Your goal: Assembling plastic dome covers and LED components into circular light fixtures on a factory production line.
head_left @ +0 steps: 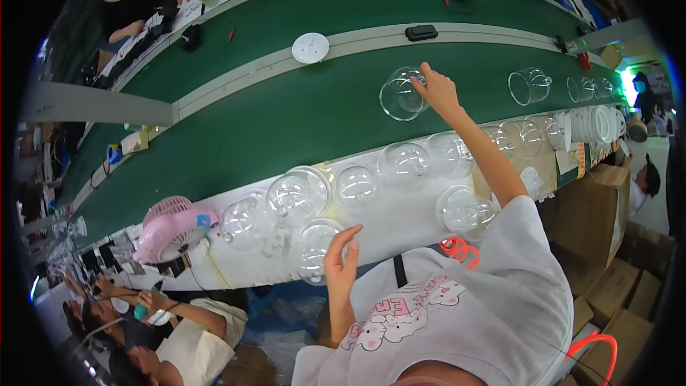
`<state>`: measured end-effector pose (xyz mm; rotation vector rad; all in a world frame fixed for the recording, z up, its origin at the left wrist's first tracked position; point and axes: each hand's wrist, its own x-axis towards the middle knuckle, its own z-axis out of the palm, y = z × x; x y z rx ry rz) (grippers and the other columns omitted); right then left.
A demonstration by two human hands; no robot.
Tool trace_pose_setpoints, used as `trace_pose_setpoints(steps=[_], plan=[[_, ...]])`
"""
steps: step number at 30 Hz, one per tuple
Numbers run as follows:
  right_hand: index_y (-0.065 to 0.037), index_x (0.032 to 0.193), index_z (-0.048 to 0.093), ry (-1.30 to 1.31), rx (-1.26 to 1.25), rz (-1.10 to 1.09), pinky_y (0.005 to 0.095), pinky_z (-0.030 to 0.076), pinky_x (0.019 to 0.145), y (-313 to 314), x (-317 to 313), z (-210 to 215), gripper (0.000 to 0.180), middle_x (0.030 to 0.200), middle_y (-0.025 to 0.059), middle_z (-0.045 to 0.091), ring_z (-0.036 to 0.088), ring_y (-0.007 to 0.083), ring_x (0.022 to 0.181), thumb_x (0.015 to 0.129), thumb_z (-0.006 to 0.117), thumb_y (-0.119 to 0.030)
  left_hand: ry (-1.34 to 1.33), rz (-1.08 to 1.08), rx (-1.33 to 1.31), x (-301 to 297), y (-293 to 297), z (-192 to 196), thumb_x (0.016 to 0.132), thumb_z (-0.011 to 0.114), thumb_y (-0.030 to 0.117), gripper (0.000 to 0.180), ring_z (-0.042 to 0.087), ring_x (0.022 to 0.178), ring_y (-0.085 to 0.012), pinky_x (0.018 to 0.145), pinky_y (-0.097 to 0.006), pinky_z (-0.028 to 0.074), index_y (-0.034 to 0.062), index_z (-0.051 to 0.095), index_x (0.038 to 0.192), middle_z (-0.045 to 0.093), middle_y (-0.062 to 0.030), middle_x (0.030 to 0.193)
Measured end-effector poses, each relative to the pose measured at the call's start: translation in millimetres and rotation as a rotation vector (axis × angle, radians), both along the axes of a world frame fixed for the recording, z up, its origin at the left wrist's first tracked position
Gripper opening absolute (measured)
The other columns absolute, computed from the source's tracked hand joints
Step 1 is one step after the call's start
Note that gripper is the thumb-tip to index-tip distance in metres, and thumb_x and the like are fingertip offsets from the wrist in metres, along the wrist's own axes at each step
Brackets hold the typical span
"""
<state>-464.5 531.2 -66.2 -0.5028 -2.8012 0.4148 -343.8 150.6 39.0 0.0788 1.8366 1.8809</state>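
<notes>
The right hand (438,91) grasps the clear dome (396,104) by its knobbed end, likely the handiest hold, between the green belt's (239,125) edges. The left hand (342,261), released, is beside a second dome (313,246) at the table's (396,225) near edge.

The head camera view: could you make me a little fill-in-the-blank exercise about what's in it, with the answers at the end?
1. The right hand touches a clear dome, and the long surface beneath them is coloured ____.
2. The hand nearer the pink fan is the person's ____ one.
3. The round disc on the grey rail is coloured ____.

Missing words: green; left; white.
</notes>
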Motion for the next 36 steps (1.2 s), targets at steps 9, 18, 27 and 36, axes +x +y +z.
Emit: trace_pose_setpoints(steps=[9, 18, 27, 36], plan=[[-0.007, 0.086, 0.046, 0.131, -0.111, 0.101, 0.044, 0.042, 0.055, 27.7, -119.9, 48.4, 0.027, 0.062, 0.0152, 0.054, 0.055, 0.0358, 0.064, 0.079, 0.056, -0.031, -0.014, 0.049, 0.005, -12.8, 11.1, -3.1, 0.086, 0.047, 0.003, 0.022, 0.053, 0.098, -0.0149, 0.088, -0.026, 0.037, -0.0025, 0.057, 0.104, 0.059, -0.0093, 0.104], [-0.01, 0.095, 0.041, 0.166, 0.083, 0.142, 0.045, 0.046, 0.058, 36.2, -193.8, 0.0, 0.03, 0.071, 0.0133, 0.058, 0.058, 0.0351, 0.07, 0.081, 0.054, -0.035, -0.047, 0.1, -0.005, -22.1, 30.3, 3.7, 0.086, 0.046, 0.003, 0.021, 0.054, 0.096, -0.0168, 0.087, -0.027, 0.039, -0.0032, 0.058, 0.101, 0.059, -0.0107, 0.101], [-0.009, 0.095, 0.042, 0.108, 0.118, 0.109, 0.0408, 0.047, 0.052, 36.3, -209.0, -9.7, 0.033, 0.071, 0.0113, 0.059, 0.06, 0.0313, 0.062, 0.08, 0.054, -0.037, -0.072, 0.166, -0.035, -28.5, 42.4, -1.0, 0.087, 0.045, 0.005, 0.02, 0.057, 0.092, -0.0184, 0.086, -0.03, 0.042, -0.0029, 0.058, 0.1, 0.061, -0.0127, 0.097], [-0.007, 0.088, 0.044, 0.054, 0.189, 0.104, 0.0368, 0.044, 0.045, 34.3, -204.2, -6.4, 0.042, 0.056, 0.0084, 0.058, 0.058, 0.0283, 0.051, 0.082, 0.049, -0.048, -0.084, 0.16, -0.057, -27.3, 49.6, -0.4, 0.087, 0.047, 0.007, 0.02, 0.057, 0.092, -0.0184, 0.086, -0.029, 0.043, -0.0029, 0.058, 0.099, 0.061, -0.0127, 0.096]])
